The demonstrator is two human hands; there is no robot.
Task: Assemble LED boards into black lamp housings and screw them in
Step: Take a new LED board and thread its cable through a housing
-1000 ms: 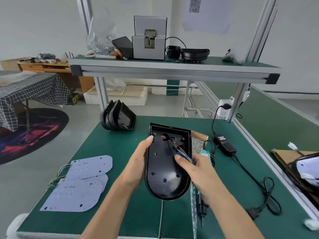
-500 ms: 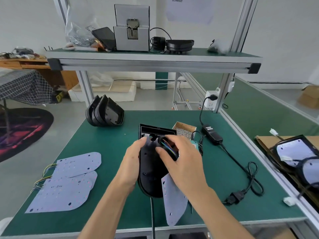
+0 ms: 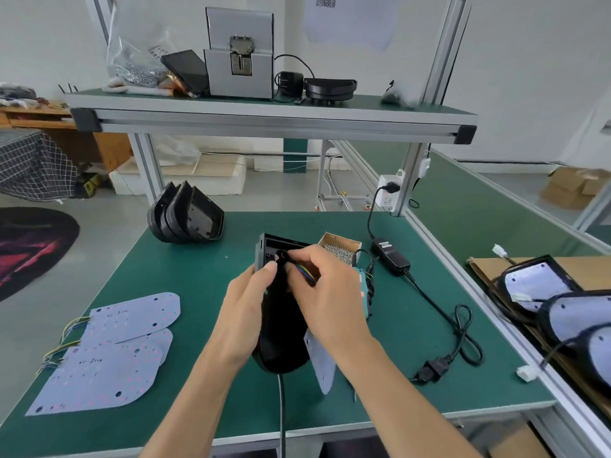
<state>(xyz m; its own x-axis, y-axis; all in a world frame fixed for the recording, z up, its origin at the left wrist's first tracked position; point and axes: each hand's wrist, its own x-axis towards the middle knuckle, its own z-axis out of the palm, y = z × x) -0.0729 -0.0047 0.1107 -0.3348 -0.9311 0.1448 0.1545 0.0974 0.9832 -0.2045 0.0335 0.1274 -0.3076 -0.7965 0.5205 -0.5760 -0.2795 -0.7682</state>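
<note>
Threading goes best slowly: left hand [image 3: 246, 312] grips the black oval plastic lamp housing [image 3: 281, 338] above the green worktop [image 3: 198, 259], while right hand [image 3: 325, 292] fingers pinch, probably, the coloured wires [image 3: 305, 272] at its hole.

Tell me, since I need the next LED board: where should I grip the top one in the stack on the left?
Pinch the top LED board by its bare rounded right edge, coming from the right. It lies flat and overhangs the boards beneath, while its wires trail off the left end.
</note>
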